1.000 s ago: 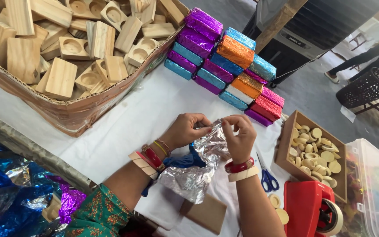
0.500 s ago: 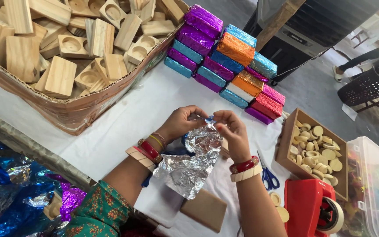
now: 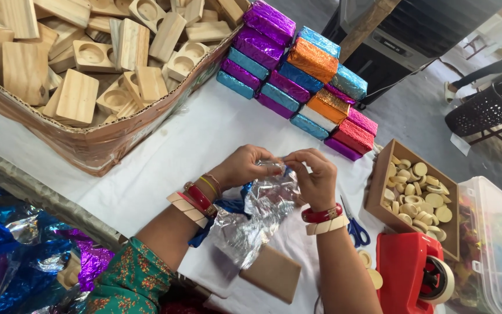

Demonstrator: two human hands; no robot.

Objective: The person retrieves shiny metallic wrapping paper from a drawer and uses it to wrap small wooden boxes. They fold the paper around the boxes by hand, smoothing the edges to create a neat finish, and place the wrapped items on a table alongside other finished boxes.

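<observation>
A crumpled sheet of silver foil [image 3: 262,212] is pinched at its top edge by the left hand [image 3: 244,167] and the right hand [image 3: 316,176], both grips closed on it. Below the grip, the foil hangs onto the white counter [image 3: 164,163]; beyond it, foil-wrapped blocks [image 3: 297,70] are stacked.

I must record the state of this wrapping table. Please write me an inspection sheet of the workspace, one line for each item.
Surface: white cloth covers the table.
Job's things: silver foil at the hands; a blue piece under it; wood block lies flat nearby.
Clutter: carton of wood blocks, stack of wrapped blocks, box of discs, scissors, red tape dispenser, clear bin, loose foil sheets.
Grip: left hand and right hand both pinch the foil's top.
Cables: nothing seen.
Surroundings: grey floor, black basket, dark cabinet.
</observation>
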